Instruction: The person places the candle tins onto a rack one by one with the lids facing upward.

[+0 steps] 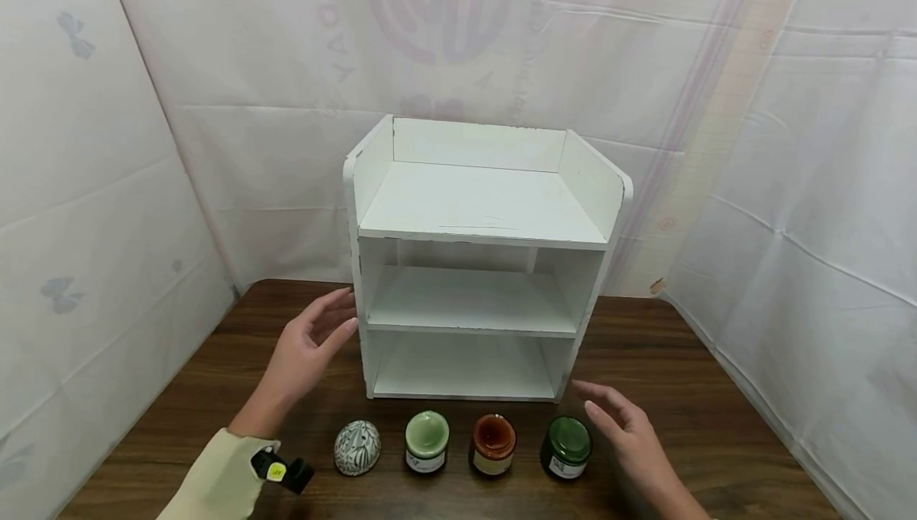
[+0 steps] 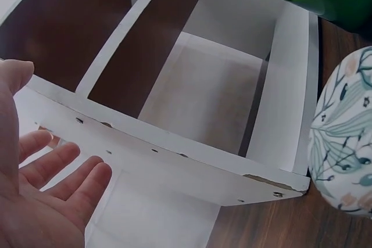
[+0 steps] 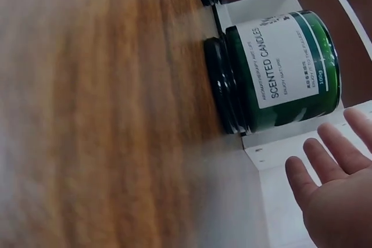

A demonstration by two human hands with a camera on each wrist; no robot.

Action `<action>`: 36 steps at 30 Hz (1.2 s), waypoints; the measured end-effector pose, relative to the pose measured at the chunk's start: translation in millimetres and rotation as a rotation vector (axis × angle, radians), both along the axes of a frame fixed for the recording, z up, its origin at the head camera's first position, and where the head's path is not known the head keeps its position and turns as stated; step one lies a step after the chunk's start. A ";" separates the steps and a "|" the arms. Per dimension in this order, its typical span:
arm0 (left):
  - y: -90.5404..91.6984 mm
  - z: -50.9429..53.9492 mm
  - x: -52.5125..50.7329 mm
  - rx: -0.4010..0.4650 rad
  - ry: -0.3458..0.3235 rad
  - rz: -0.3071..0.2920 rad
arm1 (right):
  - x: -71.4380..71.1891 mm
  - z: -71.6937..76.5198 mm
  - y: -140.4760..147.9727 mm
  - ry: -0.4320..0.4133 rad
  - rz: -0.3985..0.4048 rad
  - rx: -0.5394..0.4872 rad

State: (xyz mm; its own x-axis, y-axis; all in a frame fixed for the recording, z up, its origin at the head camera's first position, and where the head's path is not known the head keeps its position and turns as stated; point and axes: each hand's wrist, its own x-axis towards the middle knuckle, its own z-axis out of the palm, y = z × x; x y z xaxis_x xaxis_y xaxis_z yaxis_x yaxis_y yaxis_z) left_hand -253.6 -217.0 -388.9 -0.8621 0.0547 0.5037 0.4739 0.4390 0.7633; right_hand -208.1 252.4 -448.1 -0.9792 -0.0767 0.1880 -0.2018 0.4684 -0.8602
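Note:
A white wooden shelf unit (image 1: 473,321) stands on the table with several open levels. Beside its left side panel is my left hand (image 1: 304,353), fingers loosely bent and holding nothing; the left wrist view shows the fingers (image 2: 87,187) near that panel, contact unclear. My right hand (image 1: 630,440), with relaxed fingers, is by the lower right corner, just right of a dark green scented candle jar (image 1: 568,447). In the right wrist view this jar's label (image 3: 285,59) reads "SCENTED CANDLES". A light green candle jar (image 1: 427,440) and an amber candle jar (image 1: 493,444) sit further left.
A rounded white object with a leaf pattern (image 1: 357,447) lies at the left end of the row in front of the shelf. The brown wooden table (image 1: 680,377) is bounded by white cloth hangings (image 1: 251,146) at the back and both sides.

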 end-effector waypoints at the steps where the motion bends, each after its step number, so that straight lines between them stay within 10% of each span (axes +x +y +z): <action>1: 0.3 0.2 -0.8 0.002 -0.002 0.000 | 0.0 -0.9 -0.4 -0.013 -0.002 -0.023; 14: 4.2 4.3 -11.5 0.015 -0.074 -0.028 | 4.3 -12.0 6.4 -0.147 0.109 -0.165; 26: 7.3 7.3 -14.9 0.012 -0.121 -0.014 | 0.3 -22.7 18.7 -0.149 0.390 -0.175; 36: 9.0 10.2 -15.2 -0.006 -0.111 0.009 | 0.7 -21.9 19.0 -0.175 0.420 -0.126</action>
State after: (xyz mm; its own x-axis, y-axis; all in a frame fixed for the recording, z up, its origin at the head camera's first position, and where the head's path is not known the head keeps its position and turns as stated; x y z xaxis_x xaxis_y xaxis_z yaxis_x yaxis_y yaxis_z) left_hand -268.7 -208.0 -378.7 -0.9129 0.0490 0.4051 0.3827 0.4476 0.8082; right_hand -207.4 271.3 -470.0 -0.8860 -0.4604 0.0558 -0.1979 0.2667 -0.9432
